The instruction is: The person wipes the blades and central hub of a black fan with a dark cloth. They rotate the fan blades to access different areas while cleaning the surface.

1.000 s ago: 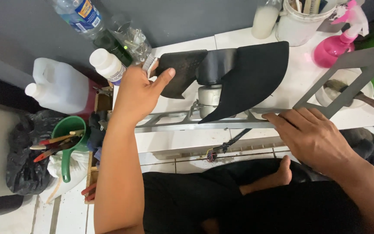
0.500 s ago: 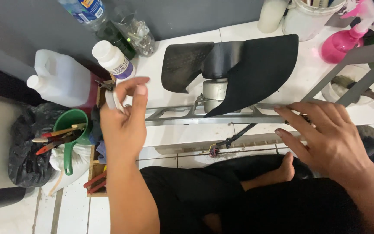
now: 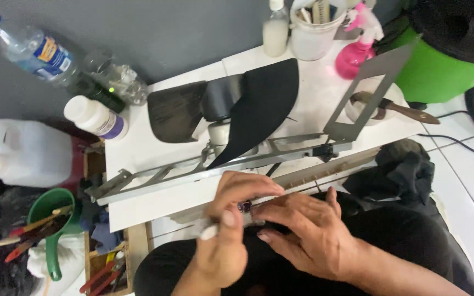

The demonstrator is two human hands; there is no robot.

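Head view, and we've got both hands bunched together right over the lap at the front edge of the white tabletop (image 3: 149, 205). Our left hand (image 3: 223, 241) pinches a small slim white tube with a dark tip (image 3: 227, 219), thumb on top, while our right hand (image 3: 308, 235) curls its fingers narrow around the tip end. It looks light, stiff and a bit slick, so we'd grip mid-barrel. Further back sits the grey metal frame (image 3: 220, 167), then the black curved leather piece (image 3: 259, 107).

A small white marker-like tube (image 3: 210, 231), dark-tipped, lies level above the lap.
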